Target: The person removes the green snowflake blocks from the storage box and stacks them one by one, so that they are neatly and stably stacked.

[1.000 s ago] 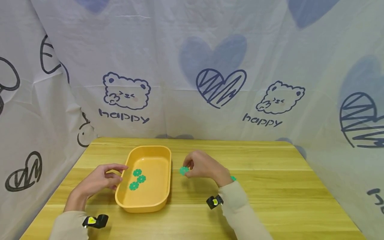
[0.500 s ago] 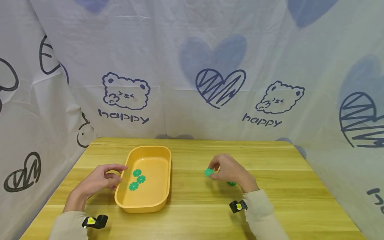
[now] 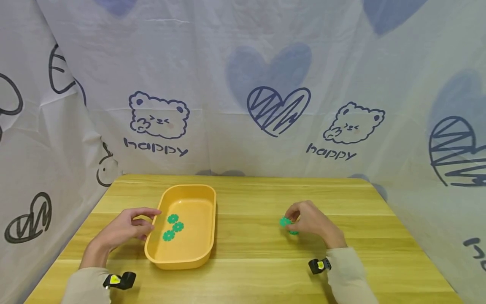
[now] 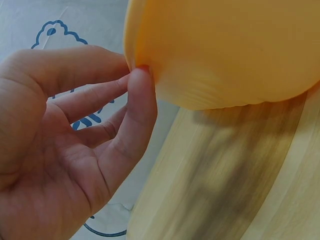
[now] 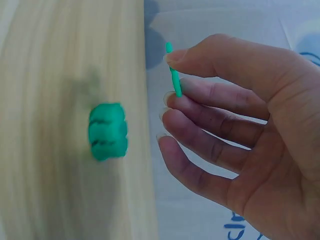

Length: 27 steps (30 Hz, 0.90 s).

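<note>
My right hand point(image 3: 309, 219) pinches a green snowflake building disc point(image 3: 285, 222) between thumb and fingers; the right wrist view shows this disc point(image 5: 175, 75) edge-on. Just below the hand, another green piece point(image 3: 293, 232) rests on the table, partly covered by the hand. In the right wrist view this green piece point(image 5: 107, 132) looks lobed and slightly blurred. My left hand point(image 3: 123, 228) holds the left rim of a yellow plastic tray point(image 3: 180, 265), its fingertips gathered at the edge point(image 4: 131, 45). Inside the tray lie three flat green discs point(image 3: 177, 226).
A wood-grain table point(image 3: 250, 270) carries the tray on its left half. Behind and beside it hangs a pale printed cloth point(image 3: 224, 139) with hearts and bears. A small black wrist camera point(image 3: 120, 280) sits at each sleeve.
My right hand has moved right with the disc, away from the tray to beside the other green piece. My left hand and the tray have stayed in place.
</note>
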### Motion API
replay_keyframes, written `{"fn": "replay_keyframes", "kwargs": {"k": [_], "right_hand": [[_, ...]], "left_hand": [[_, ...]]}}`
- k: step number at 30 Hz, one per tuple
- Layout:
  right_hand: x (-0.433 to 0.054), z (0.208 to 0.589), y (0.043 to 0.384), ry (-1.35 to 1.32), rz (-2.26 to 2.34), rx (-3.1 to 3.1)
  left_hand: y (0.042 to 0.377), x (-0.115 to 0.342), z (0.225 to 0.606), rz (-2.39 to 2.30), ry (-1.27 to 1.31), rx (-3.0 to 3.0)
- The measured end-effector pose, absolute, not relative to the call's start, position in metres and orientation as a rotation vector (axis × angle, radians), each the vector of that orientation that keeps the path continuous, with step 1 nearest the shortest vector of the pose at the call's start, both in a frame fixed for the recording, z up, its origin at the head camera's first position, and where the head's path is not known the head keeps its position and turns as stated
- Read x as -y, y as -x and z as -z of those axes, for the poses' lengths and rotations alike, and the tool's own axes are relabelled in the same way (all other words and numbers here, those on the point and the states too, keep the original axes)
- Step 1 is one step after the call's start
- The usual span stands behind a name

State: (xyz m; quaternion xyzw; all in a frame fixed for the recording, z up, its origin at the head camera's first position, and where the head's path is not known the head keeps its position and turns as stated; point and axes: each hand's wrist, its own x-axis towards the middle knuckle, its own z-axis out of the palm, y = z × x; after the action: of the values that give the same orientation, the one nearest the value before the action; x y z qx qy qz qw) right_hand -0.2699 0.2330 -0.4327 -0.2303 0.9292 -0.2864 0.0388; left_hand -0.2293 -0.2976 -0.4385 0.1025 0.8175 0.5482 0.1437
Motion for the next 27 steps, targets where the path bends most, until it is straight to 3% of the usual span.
{"fn": "replay_keyframes", "kwargs": {"k": [27], "right_hand": [[-0.263,0.46,0.275,0.595,0.943,-2.832]], "left_hand": [[0.23,0.3,0.442,-1.61,-0.327,-2.329]]}}
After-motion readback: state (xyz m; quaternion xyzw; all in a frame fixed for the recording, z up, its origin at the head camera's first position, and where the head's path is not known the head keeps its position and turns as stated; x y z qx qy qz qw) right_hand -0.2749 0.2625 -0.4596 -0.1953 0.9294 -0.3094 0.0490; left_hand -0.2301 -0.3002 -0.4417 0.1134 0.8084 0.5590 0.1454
